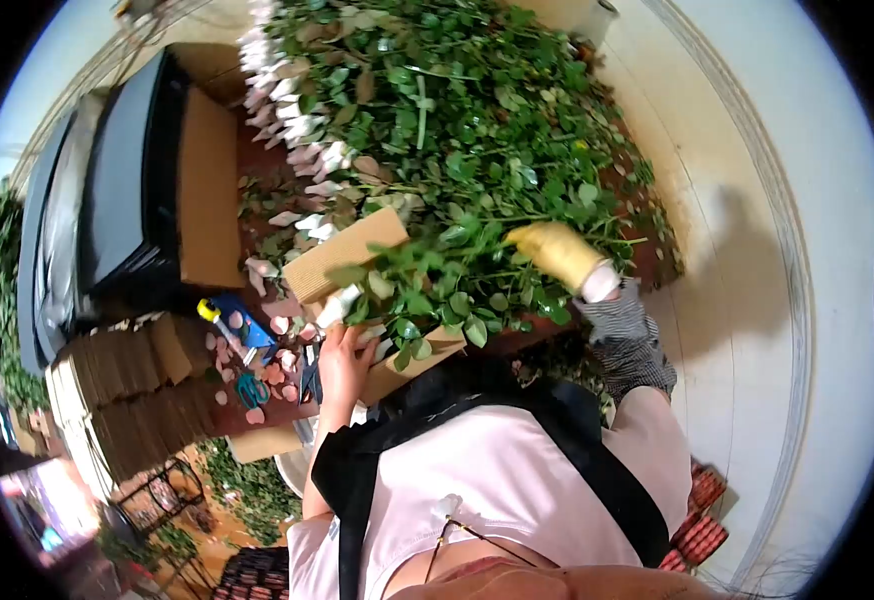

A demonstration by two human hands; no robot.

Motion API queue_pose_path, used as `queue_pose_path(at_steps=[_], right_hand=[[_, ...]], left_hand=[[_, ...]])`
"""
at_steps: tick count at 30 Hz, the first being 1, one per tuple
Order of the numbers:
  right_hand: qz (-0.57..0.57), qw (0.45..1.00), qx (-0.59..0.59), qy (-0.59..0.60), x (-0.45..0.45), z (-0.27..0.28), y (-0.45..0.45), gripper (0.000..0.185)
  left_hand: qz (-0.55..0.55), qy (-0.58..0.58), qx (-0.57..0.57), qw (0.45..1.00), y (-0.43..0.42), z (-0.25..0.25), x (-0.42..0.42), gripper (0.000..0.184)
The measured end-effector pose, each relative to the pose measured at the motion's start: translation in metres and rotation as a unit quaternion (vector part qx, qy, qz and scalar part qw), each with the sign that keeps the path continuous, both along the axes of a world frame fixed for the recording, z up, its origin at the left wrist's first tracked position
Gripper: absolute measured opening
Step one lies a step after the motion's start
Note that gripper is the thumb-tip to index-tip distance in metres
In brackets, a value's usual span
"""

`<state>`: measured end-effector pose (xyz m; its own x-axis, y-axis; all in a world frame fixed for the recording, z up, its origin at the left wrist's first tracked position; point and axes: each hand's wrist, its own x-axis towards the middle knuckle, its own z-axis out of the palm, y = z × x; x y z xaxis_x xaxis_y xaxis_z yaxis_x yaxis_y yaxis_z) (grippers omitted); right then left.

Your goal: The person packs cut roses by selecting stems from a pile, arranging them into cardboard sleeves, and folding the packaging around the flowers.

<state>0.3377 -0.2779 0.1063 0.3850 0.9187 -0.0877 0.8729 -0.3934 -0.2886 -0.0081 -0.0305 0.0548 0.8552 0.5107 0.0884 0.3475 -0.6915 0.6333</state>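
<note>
Head view: I count my two hands, one bunch of leafy stems (437,290) before me, and two stretches of corrugated cardboard, a far one (347,255) and a near one (407,372); whether they belong to one sheet I cannot tell. The bunch lies across the table between these stretches, its long axis running roughly left to right, with pale, white-wrapped heads (337,305) pointing to my left and the cut ends toward my right. My bare left hand (342,365) is at the head end, fingers bent over the near cardboard beside the white pieces; I cannot tell whether they grip anything. My right hand (560,254), in one yellow glove, reaches the stem side, fingertips pointing left among the greenery; leaves hide whether they are clenched on stems. Beyond spreads one large heap of green stems (457,130), too many to count, with a row of pale heads along its left edge. To the left of my bare hand lie one pair of teal scissors (251,390), one blue tool (242,325), one yellow-capped tool (209,311) and scattered pink petals (275,374).
</note>
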Motion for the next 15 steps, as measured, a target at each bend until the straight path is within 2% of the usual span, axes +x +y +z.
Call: queue_pose_path(at_steps=[2, 3, 5, 6, 7, 8, 9, 11, 12, 13, 14, 15], right_hand=[[-0.023, 0.986, -0.148, -0.078, -0.032, -0.005, -0.008, 0.032], [-0.044, 0.984, -0.126, -0.119, -0.039, -0.018, -0.013, 0.029], [-0.139, 0.976, -0.102, -0.129, -0.045, -0.037, -0.011, 0.025], [-0.103, 0.974, 0.059, -0.191, -0.057, -0.015, -0.008, 0.024], [-0.139, 0.975, 0.126, -0.119, -0.045, -0.076, -0.016, 0.029], [-0.144, 0.98, 0.099, -0.096, -0.045, -0.112, -0.021, 0.031], [-0.147, 0.984, 0.073, -0.07, -0.051, -0.114, -0.017, 0.034], [-0.181, 0.973, 0.087, 0.114, -0.037, -0.108, -0.021, 0.028], [-0.183, 0.964, 0.068, 0.18, -0.024, -0.094, -0.023, 0.031], [-0.186, 0.95, 0.049, 0.246, -0.013, -0.084, -0.025, 0.035], [-0.2, 0.915, 0.044, 0.347, -0.005, -0.074, -0.026, 0.041], [-0.196, 0.927, 0.006, 0.32, -0.004, -0.051, -0.019, 0.039]], left_hand=[[-0.016, 0.013, 0.098, 0.995, 0.0, -0.004, 0.001, 0.026], [-0.013, 0.026, 0.092, 0.995, 0.0, -0.002, 0.002, 0.027], [-0.03, 0.051, 0.22, 0.974, 0.001, 0.011, 0.007, 0.03], [-0.044, 0.053, 0.207, 0.976, 0.006, 0.009, 0.008, 0.032], [-0.05, 0.053, 0.208, 0.975, 0.011, 0.006, 0.01, 0.032], [-0.073, 0.065, 0.177, 0.979, 0.017, 0.002, 0.012, 0.032], [-0.096, 0.08, 0.146, 0.981, 0.02, 0.005, 0.015, 0.032], [-0.116, 0.102, 0.109, 0.982, 0.022, 0.01, 0.019, 0.033], [-0.098, 0.09, 0.055, 0.99, 0.02, 0.005, 0.017, 0.035], [-0.082, 0.078, 0.002, 0.994, 0.019, 0.003, 0.013, 0.036], [-0.078, 0.071, 0.011, 0.994, 0.018, 0.005, 0.014, 0.041], [-0.072, 0.052, -0.005, 0.996, 0.019, -0.005, 0.008, 0.047]])
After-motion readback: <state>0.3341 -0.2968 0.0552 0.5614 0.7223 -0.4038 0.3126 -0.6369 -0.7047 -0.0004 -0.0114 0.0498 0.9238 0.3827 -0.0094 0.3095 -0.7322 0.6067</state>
